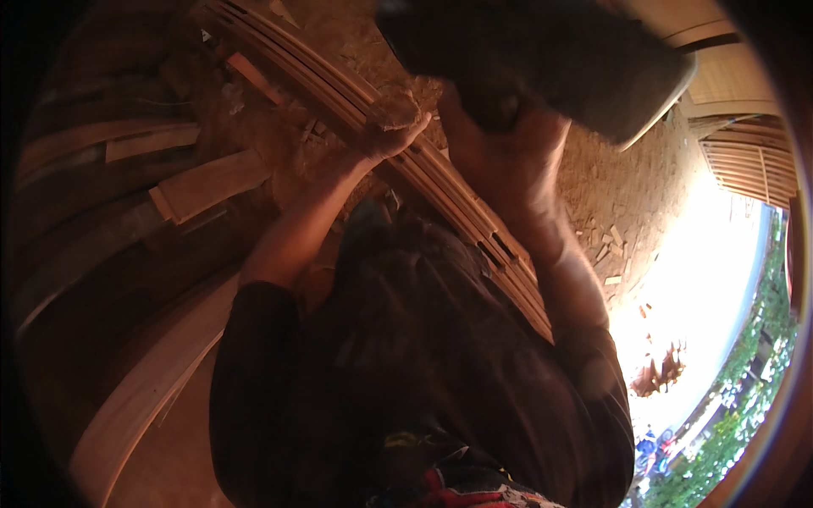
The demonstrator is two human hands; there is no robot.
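Observation:
My left hand [394, 131] is closed over a bundle of long, narrow wooden strips [461, 201], which runs slantwise from the far left toward my right forearm. Grooves and slots show along the strips. My right hand [512, 157] is raised close to the view, its fingers wrapped around a large dark, flat-sided object [550, 63] with a pale edge. That object is blurred and partly cut off by the upper rim, so its kind is unclear. It hides part of the floor beyond the strips.
Boards [212, 182] lie stacked and scattered on the left, with a long curved-looking plank [157, 389] nearer me. Wood chips and offcuts [611, 245] litter the brown floor [593, 190]. Slatted woodwork [749, 161] stands at the far right, beside bright daylight and greenery [737, 415].

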